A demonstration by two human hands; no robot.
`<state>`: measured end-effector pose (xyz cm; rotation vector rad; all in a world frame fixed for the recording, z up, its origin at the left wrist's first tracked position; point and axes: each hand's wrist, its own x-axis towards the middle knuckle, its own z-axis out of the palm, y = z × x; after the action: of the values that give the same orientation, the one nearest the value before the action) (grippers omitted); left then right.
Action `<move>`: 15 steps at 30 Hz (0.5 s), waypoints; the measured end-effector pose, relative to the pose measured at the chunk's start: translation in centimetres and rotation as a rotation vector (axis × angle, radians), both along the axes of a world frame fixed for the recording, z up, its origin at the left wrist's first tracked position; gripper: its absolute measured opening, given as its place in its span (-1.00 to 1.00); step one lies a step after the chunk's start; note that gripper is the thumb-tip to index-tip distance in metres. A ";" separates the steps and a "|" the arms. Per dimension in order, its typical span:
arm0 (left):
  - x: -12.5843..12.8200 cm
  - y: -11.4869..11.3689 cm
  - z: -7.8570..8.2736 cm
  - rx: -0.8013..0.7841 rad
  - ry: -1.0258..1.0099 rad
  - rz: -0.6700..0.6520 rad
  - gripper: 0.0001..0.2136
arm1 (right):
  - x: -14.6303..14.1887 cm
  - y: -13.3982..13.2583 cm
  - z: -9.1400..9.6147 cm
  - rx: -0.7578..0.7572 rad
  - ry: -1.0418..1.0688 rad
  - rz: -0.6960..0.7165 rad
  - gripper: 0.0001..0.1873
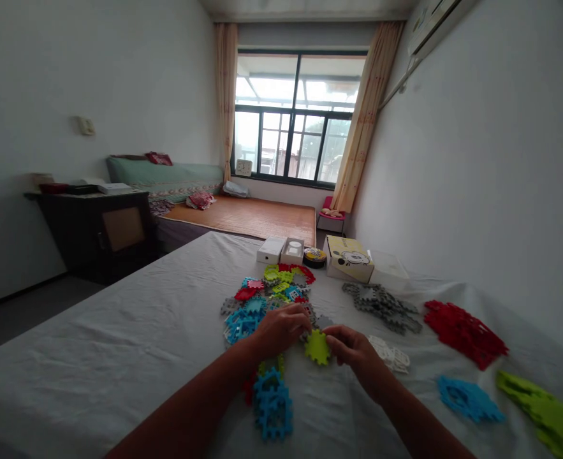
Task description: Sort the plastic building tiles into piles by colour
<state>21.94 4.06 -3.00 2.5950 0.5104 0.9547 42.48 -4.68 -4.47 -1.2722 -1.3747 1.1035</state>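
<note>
Head camera view was inspected, and a yellow-green toothed piece (317, 349) was found between the two hands, above or upon the pale cloth (166, 338); contact with the cloth could not be determined. Its right edge was pinched between the thumb and forefinger of the right hand (352, 347). Its upper left edge was met by the fingertips of the left hand (281, 328); whether these were closed on it could not be told. A grey piece (324, 320), partly covered, was noted just beyond the grip. To the left of the grip and beyond it, a multicoloured heap (255, 306) was recorded; on the near side and left, blue pieces (274, 408) were observed. White pieces (389, 355) were seen to the right of the grip. The yellow-green toothed piece was judged to be thin moulded plastic: light, fairly stiff, slightly slippery on its flat face, and not readily broken unless bent at the teeth. Hold was considered best taken at opposite toothed edges, where purchase would be given by the notches
</note>
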 end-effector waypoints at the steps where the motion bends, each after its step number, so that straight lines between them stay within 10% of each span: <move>1: -0.3 0.4 0.0 0.005 -0.005 0.040 -0.81 | 0.5 0.0 0.0 -0.001 -0.006 -0.045 -0.58; 7: -2.4 3.4 -0.2 0.023 -0.022 0.318 -0.82 | 3.7 -0.4 0.6 -0.037 -0.083 -0.115 -0.57; 15: -2.9 4.5 -1.8 0.045 0.146 0.298 -0.68 | 13.9 -5.7 1.0 -0.015 -0.263 -0.371 -0.54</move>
<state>19.02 8.61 -4.82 2.6916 0.9455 0.8749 56.36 -10.39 -3.52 -1.6492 -1.2493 0.7119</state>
